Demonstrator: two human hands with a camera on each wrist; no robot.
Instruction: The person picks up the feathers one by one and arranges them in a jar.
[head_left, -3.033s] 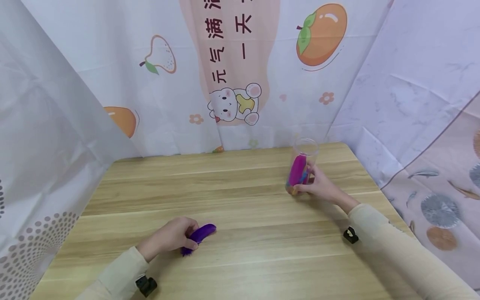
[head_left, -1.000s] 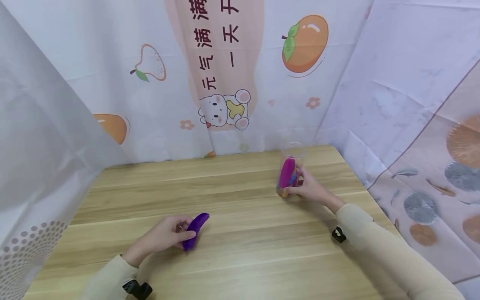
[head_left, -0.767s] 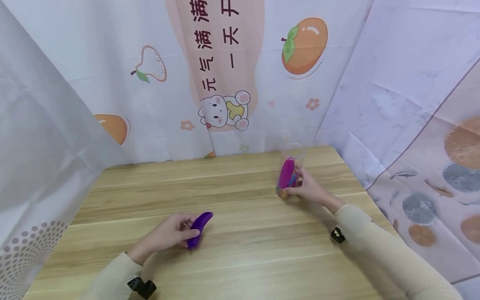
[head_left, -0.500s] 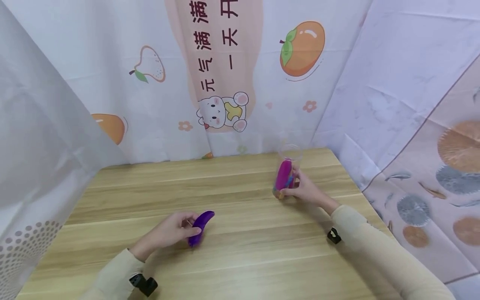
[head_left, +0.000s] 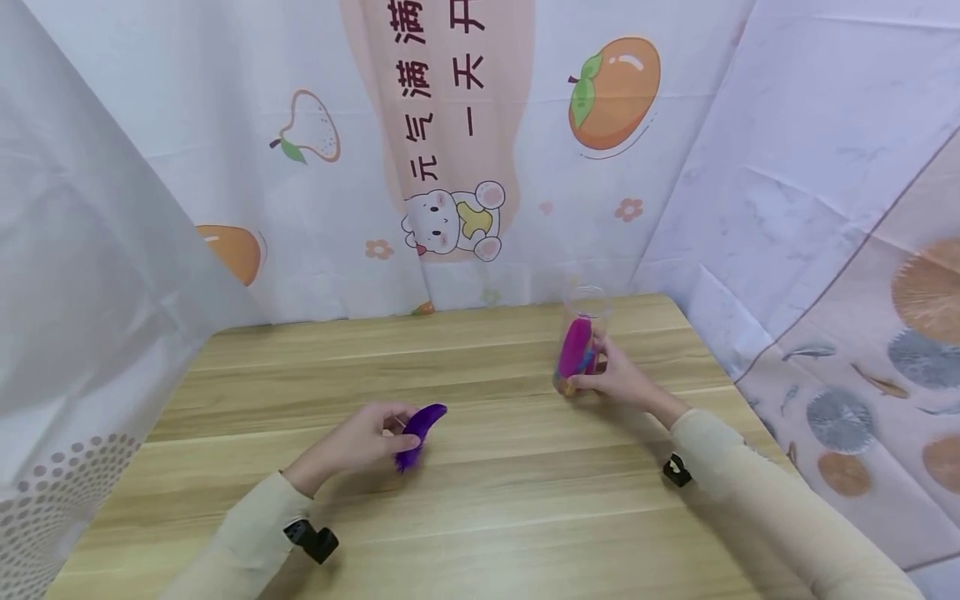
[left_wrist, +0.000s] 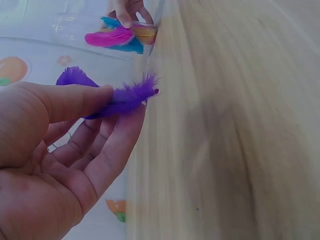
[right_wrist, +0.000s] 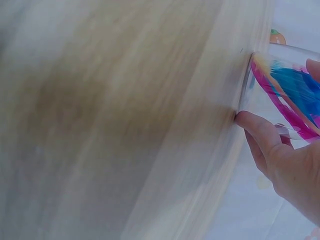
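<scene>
My left hand (head_left: 375, 437) pinches a purple feather (head_left: 422, 427) between thumb and fingers, lifted over the left-middle part of the table. In the left wrist view the feather (left_wrist: 120, 100) lies across the fingertips, its fluffy end pointing right. Toward the back right, my right hand (head_left: 618, 379) grips the lower part of a clear cylinder (head_left: 588, 300) that stands upright on the table. Inside the cylinder are several feathers (head_left: 576, 348), magenta, blue and orange. The right wrist view shows the fingers (right_wrist: 260, 130) around the base, with blue and magenta feathers (right_wrist: 295, 85) behind the clear wall.
The wooden table (head_left: 465, 533) ends at a printed curtain (head_left: 315, 217) along the back. More cloth hangs at the left (head_left: 90, 250) and right (head_left: 780, 167). A small black device (head_left: 311, 542) is strapped at the left wrist, another (head_left: 677, 471) at the right.
The left hand has raised the purple feather off the table and carried it forward and to the right. The right hand keeps its grip on the cylinder, which stays in place.
</scene>
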